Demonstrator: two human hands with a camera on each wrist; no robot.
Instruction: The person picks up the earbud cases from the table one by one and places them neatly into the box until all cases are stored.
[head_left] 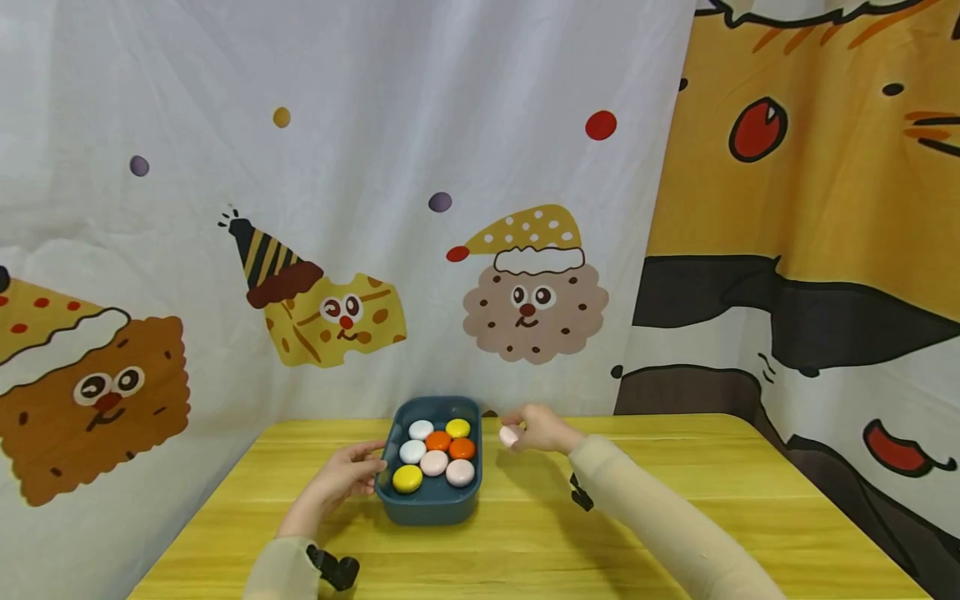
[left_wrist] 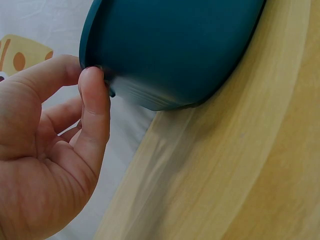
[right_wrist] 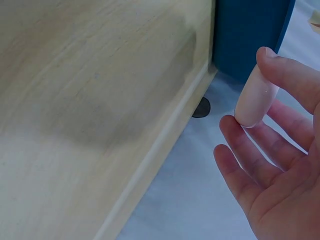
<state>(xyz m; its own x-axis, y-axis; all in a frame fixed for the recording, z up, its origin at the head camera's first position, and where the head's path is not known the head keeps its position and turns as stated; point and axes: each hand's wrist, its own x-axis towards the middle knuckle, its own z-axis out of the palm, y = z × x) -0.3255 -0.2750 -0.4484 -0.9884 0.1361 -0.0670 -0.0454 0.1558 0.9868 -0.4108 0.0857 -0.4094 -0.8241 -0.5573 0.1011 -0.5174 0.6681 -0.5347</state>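
Note:
A dark teal rectangular box (head_left: 431,512) with rounded corners stands on the table, holding several glossy rounded discs: white (head_left: 412,452), yellow (head_left: 407,478), orange (head_left: 462,448) and pale pink (head_left: 460,472). On the left, my left hand (head_left: 337,479) pinches the box's rim between thumb and fingers, as the left wrist view shows. To the right of the box, my right hand (head_left: 551,431) holds another pale pink disc (right_wrist: 256,97) between thumb and fingertips. That disc is above the table's far edge, apart from the box.
The yellow wood-grain table (head_left: 600,533) reaches to a white cloth backdrop (head_left: 360,150) printed with cartoon food. An orange cartoon figure (head_left: 720,192) covers the cloth at the right. Dark camera mounts (head_left: 335,569) sit on both wrists.

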